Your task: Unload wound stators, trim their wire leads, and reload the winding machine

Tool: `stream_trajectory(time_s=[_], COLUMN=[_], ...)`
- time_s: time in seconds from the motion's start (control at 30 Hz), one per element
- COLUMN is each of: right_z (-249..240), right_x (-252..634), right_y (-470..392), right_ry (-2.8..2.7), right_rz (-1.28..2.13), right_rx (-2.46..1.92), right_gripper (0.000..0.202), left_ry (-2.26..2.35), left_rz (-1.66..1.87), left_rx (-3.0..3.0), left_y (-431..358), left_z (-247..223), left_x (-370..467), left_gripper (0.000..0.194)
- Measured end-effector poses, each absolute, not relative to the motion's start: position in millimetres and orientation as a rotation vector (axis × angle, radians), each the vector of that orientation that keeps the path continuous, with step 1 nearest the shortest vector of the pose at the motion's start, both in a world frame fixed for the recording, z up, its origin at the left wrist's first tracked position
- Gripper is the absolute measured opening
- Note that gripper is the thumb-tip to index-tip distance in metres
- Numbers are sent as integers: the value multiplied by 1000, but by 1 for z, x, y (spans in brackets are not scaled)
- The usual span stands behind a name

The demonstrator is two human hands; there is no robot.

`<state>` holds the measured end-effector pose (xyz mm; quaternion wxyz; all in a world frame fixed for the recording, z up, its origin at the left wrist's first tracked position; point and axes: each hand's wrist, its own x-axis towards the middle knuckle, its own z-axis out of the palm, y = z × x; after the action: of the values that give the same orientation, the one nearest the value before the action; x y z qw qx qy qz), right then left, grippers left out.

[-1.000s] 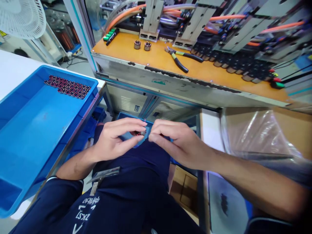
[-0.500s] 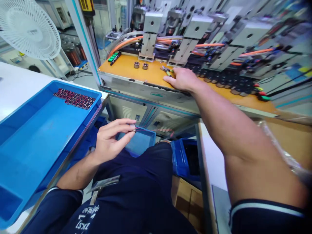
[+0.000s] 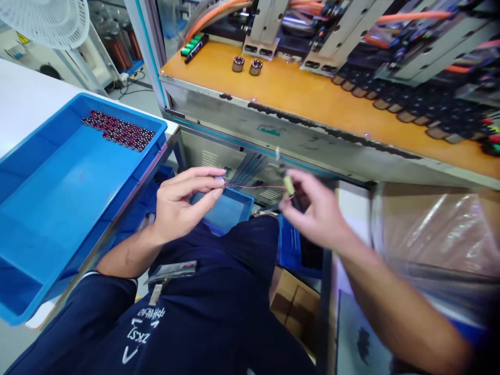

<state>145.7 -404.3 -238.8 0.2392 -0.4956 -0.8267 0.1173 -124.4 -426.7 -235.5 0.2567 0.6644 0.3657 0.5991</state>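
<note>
In front of my lap, my left hand (image 3: 187,200) pinches a small round wire-wound core (image 3: 220,180) between thumb and fingers, which cover most of it. A thin red wire (image 3: 255,187) runs from it to the right, reaching my other hand. There, my right hand (image 3: 314,208) is closed around small pliers (image 3: 288,182) with yellow-green and dark grips. The tip of the pliers points up and is blurred by motion. Two copper-coloured wound cores (image 3: 247,66) stand on the orange bench top (image 3: 297,91) beyond my hands.
On the left, a blue tray (image 3: 42,219) holds a patch of many small cores (image 3: 119,130). Several dark-topped cores (image 3: 406,112) line the bench at right, below machine columns (image 3: 332,41). A blue bin (image 3: 242,205) sits lower down. Plastic-covered cardboard (image 3: 437,229) lies at right.
My right hand has come off the bench with the pliers and moved down and back, near my left hand. The red wire now stretches between both hands. The view has tilted down.
</note>
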Motion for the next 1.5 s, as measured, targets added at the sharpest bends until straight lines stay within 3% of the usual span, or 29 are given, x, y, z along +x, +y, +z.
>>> stream_trajectory(time_s=[0.13,0.23,0.9,1.33,1.5], right_z=[-266,-269,-259,-257,-256], right_x=[116,102,88,86,84], right_y=[-472,-490,-484,-486,-483], right_ry=[-1917,-1697,-1557,-1603,-1485], right_rz=[1214,1469,1560,1473,1584], right_rx=[-1027,-805,-657,-796,-1012], right_gripper=[54,66,65,57,54], left_ry=[998,1006,1006,1007,970], left_rz=[1583,1562,1560,1552,1539], left_rx=[1850,1870,1883,1865,1862], left_y=[-425,-426,-433,-435,-434], left_z=[-235,-234,-234,-235,-237], left_x=[-120,-117,-124,-124,-125], left_gripper=[18,16,18,17,17])
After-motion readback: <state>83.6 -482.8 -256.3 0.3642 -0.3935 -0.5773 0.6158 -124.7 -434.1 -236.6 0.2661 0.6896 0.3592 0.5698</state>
